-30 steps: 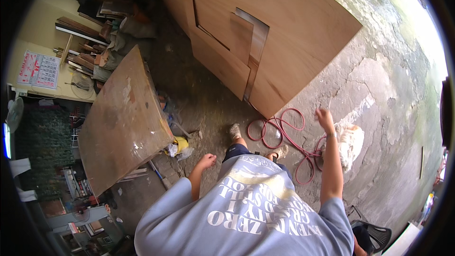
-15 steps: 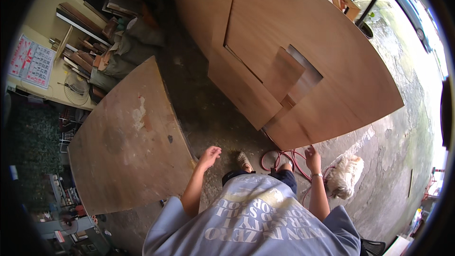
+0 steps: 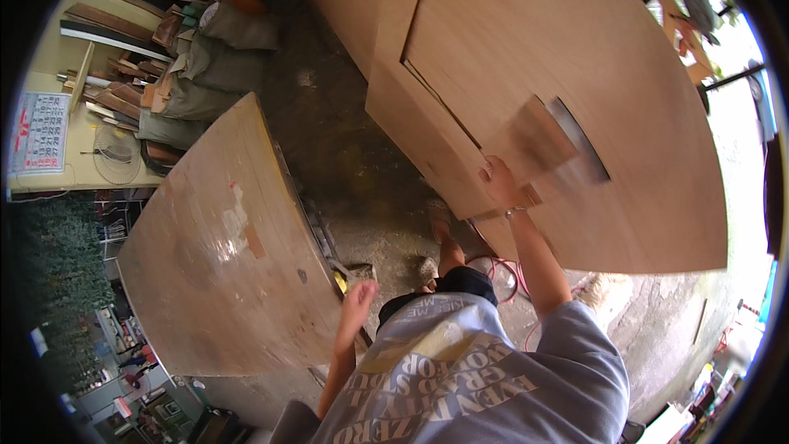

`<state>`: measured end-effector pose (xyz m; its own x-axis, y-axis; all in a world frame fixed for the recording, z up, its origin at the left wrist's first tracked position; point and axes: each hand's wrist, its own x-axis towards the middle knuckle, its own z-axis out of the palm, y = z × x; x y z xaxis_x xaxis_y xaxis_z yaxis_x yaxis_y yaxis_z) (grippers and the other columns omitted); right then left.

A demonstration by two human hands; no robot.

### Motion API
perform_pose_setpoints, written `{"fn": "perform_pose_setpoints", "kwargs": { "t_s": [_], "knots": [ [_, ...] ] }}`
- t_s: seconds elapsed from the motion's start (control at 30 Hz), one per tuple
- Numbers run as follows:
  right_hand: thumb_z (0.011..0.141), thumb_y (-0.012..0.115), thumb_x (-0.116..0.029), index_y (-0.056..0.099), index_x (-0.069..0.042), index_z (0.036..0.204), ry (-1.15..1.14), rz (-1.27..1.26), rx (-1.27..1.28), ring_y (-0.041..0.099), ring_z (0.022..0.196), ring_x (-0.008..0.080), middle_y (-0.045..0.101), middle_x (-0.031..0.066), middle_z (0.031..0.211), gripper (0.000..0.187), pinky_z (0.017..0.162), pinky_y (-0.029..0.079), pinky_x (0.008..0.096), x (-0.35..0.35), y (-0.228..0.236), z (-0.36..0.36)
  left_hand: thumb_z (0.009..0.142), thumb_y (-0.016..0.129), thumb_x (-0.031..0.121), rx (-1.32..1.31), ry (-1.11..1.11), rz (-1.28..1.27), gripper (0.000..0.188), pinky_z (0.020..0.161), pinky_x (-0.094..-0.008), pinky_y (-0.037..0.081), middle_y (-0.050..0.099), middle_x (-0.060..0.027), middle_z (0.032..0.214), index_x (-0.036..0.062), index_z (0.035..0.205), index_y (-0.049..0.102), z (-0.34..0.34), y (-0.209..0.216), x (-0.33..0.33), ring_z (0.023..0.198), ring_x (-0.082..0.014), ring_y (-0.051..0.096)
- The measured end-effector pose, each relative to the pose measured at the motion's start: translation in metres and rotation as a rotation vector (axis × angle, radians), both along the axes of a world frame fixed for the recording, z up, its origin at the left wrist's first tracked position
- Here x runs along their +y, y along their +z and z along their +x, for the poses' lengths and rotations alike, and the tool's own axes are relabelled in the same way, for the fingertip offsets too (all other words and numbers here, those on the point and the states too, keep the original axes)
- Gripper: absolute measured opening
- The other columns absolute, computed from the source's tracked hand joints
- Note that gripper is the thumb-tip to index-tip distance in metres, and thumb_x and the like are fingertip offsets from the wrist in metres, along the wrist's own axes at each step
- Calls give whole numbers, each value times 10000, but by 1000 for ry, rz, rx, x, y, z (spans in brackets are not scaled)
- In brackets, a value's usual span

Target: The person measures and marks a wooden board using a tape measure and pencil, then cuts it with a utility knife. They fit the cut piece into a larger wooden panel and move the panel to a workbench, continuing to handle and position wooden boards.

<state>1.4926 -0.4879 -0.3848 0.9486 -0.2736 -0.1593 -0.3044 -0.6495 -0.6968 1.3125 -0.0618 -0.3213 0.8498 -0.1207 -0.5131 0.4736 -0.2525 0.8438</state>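
While the right hand (image 3: 499, 183) presses on the lower edge of the leaning plywood panel (image 3: 575, 74), its grip unclear, the left hand (image 3: 359, 300) hangs released beside the stained worktop (image 3: 222, 263); a white wall calendar (image 3: 39, 133) hangs far left.

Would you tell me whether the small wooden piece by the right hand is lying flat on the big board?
Cannot tell: the small wooden piece is motion-blurred above the big board, just beyond the right hand.

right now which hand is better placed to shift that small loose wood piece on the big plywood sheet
Right. The right hand already touches the small wood piece on the plywood sheet. The left hand hangs open, low beside the worn table.
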Motion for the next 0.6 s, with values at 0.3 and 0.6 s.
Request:
{"fn": "perform_pose_setpoints", "kwargs": {
  "t_s": [0.3, 0.6],
  "knots": [
    [865, 651, -313, 371, 71, 1343, -52, -238, 501, 432, 1234, 387, 424, 243, 1335, 674, 986, 414, 482, 14, -183, 134, 973, 535, 204, 210, 59, 352, 244, 739, -297, 522, 685, -108, 985, 0, 1085, 609, 42, 33, 15, 878, -188, 671],
    [828, 683, -194, 501, -16, 1110, -79, -408, 428, 542, 1036, 338, 548, 175, 1083, 380, 871, 468, 480, 53, -188, 134, 973, 537, 196, 262, 76, 332, 235, 755, -285, 495, 665, -83, 983, 2, 1081, 612, 132, 52, -3, 883, -163, 648]
  ]
}}
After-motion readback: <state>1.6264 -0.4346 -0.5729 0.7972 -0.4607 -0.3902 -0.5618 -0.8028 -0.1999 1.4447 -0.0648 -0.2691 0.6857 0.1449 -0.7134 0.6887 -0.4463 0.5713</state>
